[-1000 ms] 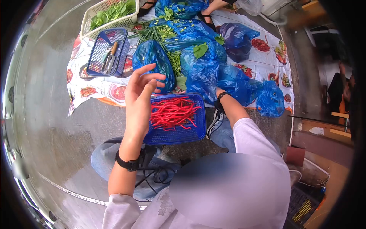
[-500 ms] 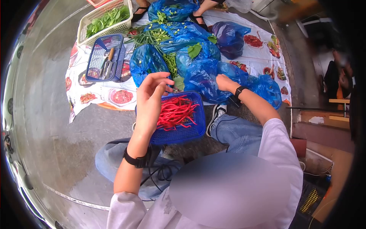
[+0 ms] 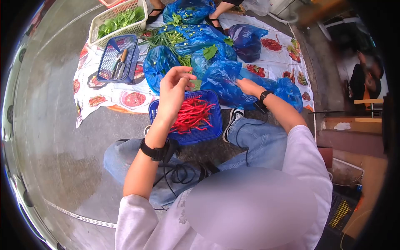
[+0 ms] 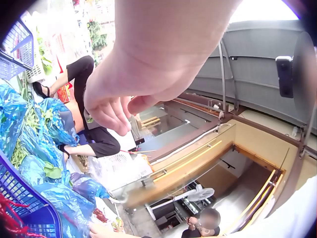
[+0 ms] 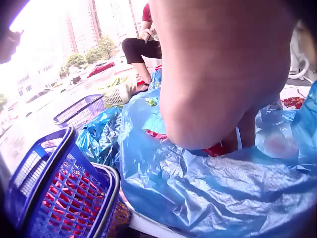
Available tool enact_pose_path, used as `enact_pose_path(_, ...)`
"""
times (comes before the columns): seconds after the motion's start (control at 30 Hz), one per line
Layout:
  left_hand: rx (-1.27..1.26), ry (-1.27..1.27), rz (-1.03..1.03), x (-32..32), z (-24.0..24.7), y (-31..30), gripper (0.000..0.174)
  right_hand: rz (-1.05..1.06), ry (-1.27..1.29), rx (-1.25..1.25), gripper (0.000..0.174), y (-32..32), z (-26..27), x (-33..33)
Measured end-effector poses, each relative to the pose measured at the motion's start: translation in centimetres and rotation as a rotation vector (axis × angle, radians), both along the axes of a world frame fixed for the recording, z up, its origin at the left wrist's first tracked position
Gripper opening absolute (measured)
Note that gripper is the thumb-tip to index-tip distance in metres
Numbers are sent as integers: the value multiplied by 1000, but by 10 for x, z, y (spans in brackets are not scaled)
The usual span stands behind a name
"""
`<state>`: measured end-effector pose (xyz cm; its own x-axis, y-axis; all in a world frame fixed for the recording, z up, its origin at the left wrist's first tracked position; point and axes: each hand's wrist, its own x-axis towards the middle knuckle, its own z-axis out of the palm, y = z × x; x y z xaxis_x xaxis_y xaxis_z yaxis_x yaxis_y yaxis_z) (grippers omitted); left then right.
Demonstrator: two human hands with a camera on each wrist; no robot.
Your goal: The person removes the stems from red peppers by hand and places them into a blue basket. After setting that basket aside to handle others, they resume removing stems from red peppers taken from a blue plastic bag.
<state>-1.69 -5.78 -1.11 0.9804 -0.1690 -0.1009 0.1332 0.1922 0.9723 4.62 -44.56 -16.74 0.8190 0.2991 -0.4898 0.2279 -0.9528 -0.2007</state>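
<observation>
My left hand (image 3: 173, 93) hangs in the air over the left side of a blue basket (image 3: 208, 135) of long red chili peppers (image 3: 193, 114). Its fingers are loosely bent, with nothing between them. To the right of the basket, my right hand (image 3: 251, 87) grips the edge of a blue plastic bag (image 3: 223, 83). In the right wrist view the bag (image 5: 208, 193) spreads under the hand, and something red (image 5: 215, 149) shows beside the fingers. The back of the hand hides most of the fingertips there.
Several other blue bags (image 3: 160, 66) and leafy greens cover the printed sheet (image 3: 114, 93). A second blue basket (image 3: 106, 62) holds knives (image 3: 120, 64); behind it stands a cream basket (image 3: 93, 37) of greens. Another person's feet (image 3: 155, 16) are at the far side. Cables (image 3: 179, 173) lie near my legs.
My right hand has come back out from inside the blue bag to its near edge. The left hand has shifted slightly right, over the basket, its fingers still loosely bent.
</observation>
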Motion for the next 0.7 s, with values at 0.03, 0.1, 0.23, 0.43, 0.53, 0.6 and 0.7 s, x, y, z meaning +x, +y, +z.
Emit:
enact_pose_path(0.03, -6, -5, 2, 2, 0, -1, 28, -7, -8, -22, 29, -5, -6, 3)
enact_pose_path(0.1, -14, 0, -1, 2, -5, -2, 28, -113, -59, 53, 32, -21, -42, 3)
enact_pose_path(0.23, -30, 5, -15, 2, -8, -2, 30, -134, -35, 114, 40, -27, -66, 16)
enact_pose_path(0.43, -33, 12, -17, 2, -12, -5, 29, 17, -117, -72, 33, 10, -31, 4)
enact_pose_path(0.53, -14, 15, -15, 2, -9, -7, 28, -178, -196, 62, 39, 14, -42, 4)
enact_pose_path(0.6, -21, 31, -22, 3, -9, -6, 27, -181, -523, 242, 38, -10, -104, 7)
enact_pose_path(0.7, -11, 51, -32, 3, -11, -8, 27, -11, -500, 230, 34, -29, -115, 14)
